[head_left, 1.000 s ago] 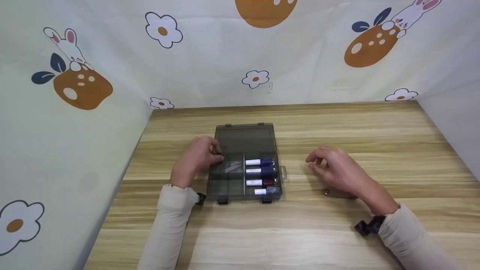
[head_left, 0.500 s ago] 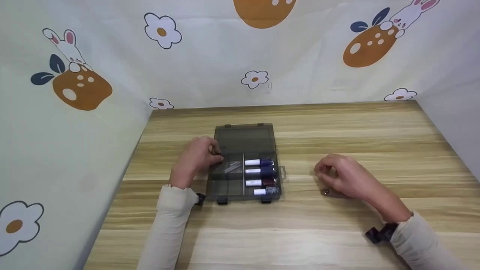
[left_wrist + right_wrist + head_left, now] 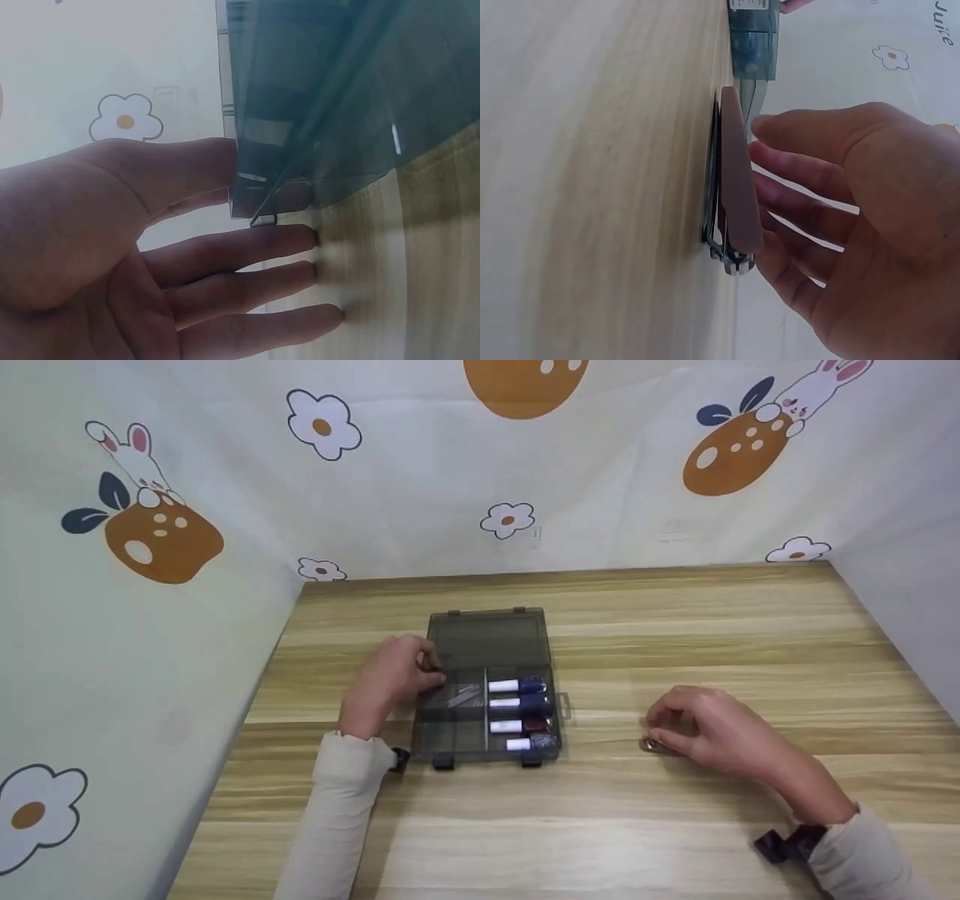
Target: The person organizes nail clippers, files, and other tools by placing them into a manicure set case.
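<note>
In the head view a dark see-through plastic box (image 3: 450, 735) lies with its lid (image 3: 487, 637) folded back. Nail polish bottles (image 3: 517, 703) with white caps fill its right compartment. My left hand (image 3: 390, 679) pinches the box's left side with thumb and index finger, its other fingers extended in the left wrist view. My right hand (image 3: 720, 731) hovers low over a brown and metal nail clipper (image 3: 741, 176), which lies on the table. Its thumb tip is close to the clipper's far end; whether it touches cannot be told. In the head view the hand covers most of the clipper.
The wood-patterned table (image 3: 585, 825) carries the box left of middle and the clipper to its right. A clear strip-like piece (image 3: 463, 695) shows inside the box. Printed cloth walls (image 3: 420, 472) stand behind and at both sides.
My right hand has moved right and toward me, lowering its fingertips to the clipper's end. My left hand and the box have stayed in place.
</note>
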### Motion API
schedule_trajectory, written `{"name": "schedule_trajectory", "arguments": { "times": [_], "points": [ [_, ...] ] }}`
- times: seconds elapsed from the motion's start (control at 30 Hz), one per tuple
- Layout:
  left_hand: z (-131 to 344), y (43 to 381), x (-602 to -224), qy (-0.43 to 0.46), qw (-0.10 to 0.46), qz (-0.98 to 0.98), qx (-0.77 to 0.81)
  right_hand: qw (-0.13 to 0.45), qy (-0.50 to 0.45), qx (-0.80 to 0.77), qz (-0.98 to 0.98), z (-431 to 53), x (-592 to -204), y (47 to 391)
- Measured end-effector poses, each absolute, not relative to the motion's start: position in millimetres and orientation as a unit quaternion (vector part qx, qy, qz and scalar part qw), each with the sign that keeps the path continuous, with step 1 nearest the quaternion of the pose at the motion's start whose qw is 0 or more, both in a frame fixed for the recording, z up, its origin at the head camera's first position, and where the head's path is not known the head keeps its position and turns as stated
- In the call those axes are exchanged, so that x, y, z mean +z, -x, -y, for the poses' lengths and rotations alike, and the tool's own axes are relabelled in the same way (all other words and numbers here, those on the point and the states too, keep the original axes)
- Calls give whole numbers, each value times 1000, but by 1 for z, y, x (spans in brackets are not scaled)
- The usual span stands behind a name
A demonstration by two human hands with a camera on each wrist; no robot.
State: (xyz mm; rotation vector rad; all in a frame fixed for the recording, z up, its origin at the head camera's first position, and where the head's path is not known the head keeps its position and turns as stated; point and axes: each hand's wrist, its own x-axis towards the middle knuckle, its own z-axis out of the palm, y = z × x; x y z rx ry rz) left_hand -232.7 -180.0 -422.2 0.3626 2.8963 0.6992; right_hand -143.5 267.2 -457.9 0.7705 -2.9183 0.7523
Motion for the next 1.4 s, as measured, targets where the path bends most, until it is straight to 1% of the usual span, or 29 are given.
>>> {"name": "schedule_trajectory", "arguments": {
  "times": [0.27,0.7,0.93,1.27,1.4],
  "points": [
    [180,234,-422,-140,58,-965,214,4,-247,230,941,-274,-457,135],
    [180,233,-422,-130,69,-963,227,-25,-265,215,940,-287,-454,127],
    [180,233,-422,-136,57,-965,218,-34,-265,221,938,-288,-454,127],
    [181,232,-421,-142,50,-961,232,-7,-260,230,938,-281,-454,129],
    [181,231,-421,-134,56,-961,234,12,-257,231,938,-277,-452,130]
  ]
}}
